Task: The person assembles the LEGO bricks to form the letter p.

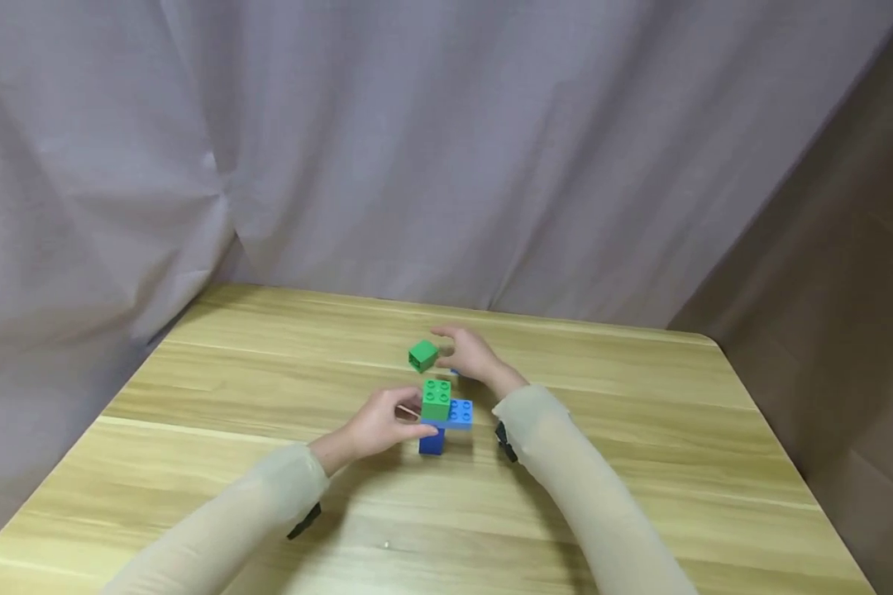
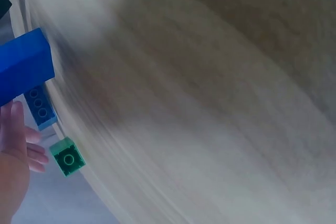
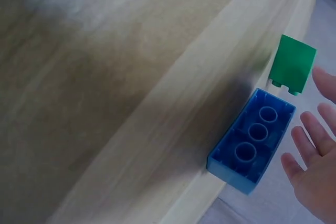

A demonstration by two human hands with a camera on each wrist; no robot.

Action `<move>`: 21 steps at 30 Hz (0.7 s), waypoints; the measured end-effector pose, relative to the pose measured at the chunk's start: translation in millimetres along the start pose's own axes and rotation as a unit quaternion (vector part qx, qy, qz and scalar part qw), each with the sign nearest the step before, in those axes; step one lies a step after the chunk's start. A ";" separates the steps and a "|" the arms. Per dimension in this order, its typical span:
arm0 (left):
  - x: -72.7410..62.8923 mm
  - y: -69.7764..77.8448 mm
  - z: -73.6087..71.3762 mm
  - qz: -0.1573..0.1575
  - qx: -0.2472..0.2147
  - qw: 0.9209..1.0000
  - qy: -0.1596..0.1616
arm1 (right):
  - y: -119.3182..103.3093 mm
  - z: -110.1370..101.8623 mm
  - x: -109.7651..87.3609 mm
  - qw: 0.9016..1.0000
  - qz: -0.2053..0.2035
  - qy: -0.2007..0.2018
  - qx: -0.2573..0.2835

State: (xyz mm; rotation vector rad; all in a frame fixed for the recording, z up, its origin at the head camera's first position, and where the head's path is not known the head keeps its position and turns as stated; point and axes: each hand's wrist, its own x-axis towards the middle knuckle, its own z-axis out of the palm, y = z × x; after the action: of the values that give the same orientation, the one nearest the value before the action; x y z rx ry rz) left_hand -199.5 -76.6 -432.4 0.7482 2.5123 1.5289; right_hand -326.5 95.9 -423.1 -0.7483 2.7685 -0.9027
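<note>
My left hand [image 1: 387, 423] grips a small stack of toy building bricks by its left side, thumb across the front. The stack has a green brick [image 1: 436, 401] on top, a longer light blue brick [image 1: 460, 413] jutting right beneath it, and a dark blue brick [image 1: 431, 441] at the bottom. Farther back, my right hand [image 1: 470, 354] is spread with relaxed fingers, fingertips close to a loose green brick [image 1: 422, 356]. Beside that lies a loose blue brick [image 3: 226, 167], its hollow underside showing in the right wrist view; the right hand mostly hides it in the head view.
Everything stands on a wood-grain table [image 1: 268, 372]. A grey curtain [image 1: 417, 149] hangs behind the table's far edge, and a darker brown cloth [image 1: 848, 330] hangs along the right side. A tiny pale speck [image 1: 386, 545] lies near the front.
</note>
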 end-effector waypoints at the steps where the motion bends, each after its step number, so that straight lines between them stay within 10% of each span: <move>1: -0.1 -0.3 0.7 -0.001 0.000 1.000 0.000 | 0.0 0.7 0.3 1.000 0.000 -0.004 -0.009; 21: -1.4 2.9 3.4 0.005 0.007 1.000 0.002 | -8.5 19.0 1.4 0.990 -0.017 0.002 -0.141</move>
State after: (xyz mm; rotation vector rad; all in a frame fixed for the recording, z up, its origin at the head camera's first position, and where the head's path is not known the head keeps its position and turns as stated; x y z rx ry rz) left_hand -196.1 -73.4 -431.8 0.7602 2.5292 1.5183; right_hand -319.0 79.5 -433.6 -0.8373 2.9309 -0.5231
